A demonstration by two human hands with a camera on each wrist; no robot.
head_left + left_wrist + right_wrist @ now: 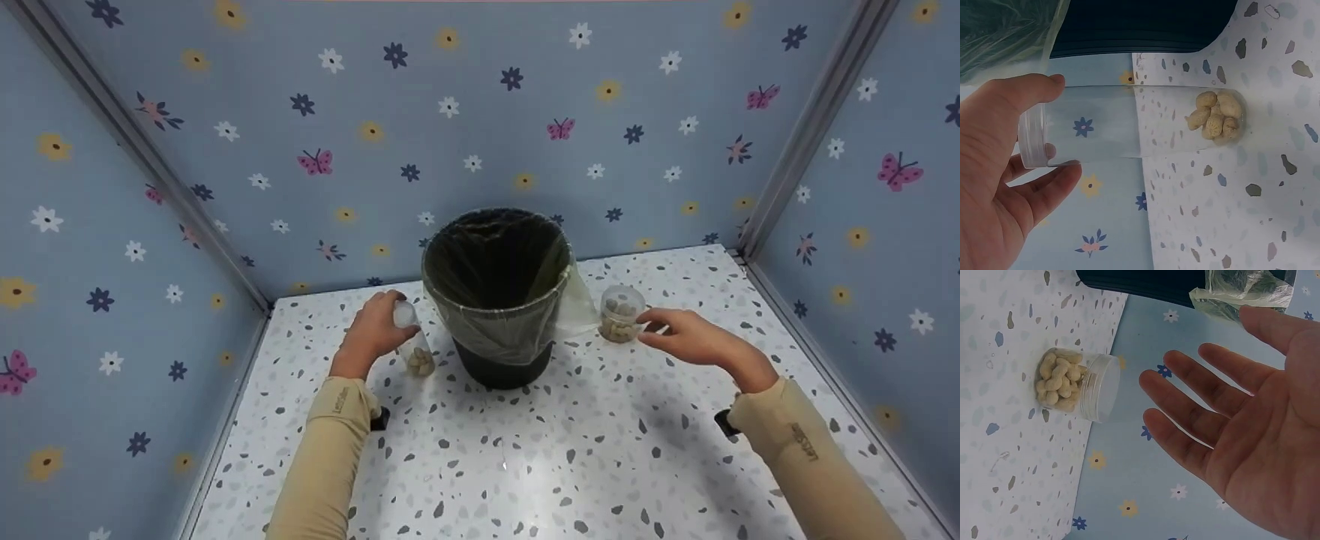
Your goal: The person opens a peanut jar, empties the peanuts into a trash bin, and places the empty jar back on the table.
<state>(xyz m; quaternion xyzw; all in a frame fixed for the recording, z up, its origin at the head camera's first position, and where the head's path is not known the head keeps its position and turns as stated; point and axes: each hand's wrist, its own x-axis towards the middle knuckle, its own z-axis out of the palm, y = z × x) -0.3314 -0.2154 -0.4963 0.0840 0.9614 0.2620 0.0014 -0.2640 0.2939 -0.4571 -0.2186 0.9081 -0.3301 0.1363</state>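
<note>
My left hand point(369, 331) grips a tall clear plastic jar point(413, 346) around its lid, thumb on one side and fingers on the other. The jar stands on the speckled tabletop, and several peanuts point(1216, 116) lie at its bottom. Over on the right, a short clear jar point(621, 313) is filled with peanuts point(1061, 379), its lid point(1107, 388) on top. My right hand point(694, 339) is beside that jar, holding nothing. In the right wrist view its fingers are spread and relaxed, with a gap between fingertips and lid.
Between the two jars stands a dark bin point(504, 373) with a translucent bag point(487, 334) folded over its rim; a loose flap hangs toward the short jar. Flower-patterned panels point(480, 105) enclose the speckled table point(525, 465) at the back and both sides.
</note>
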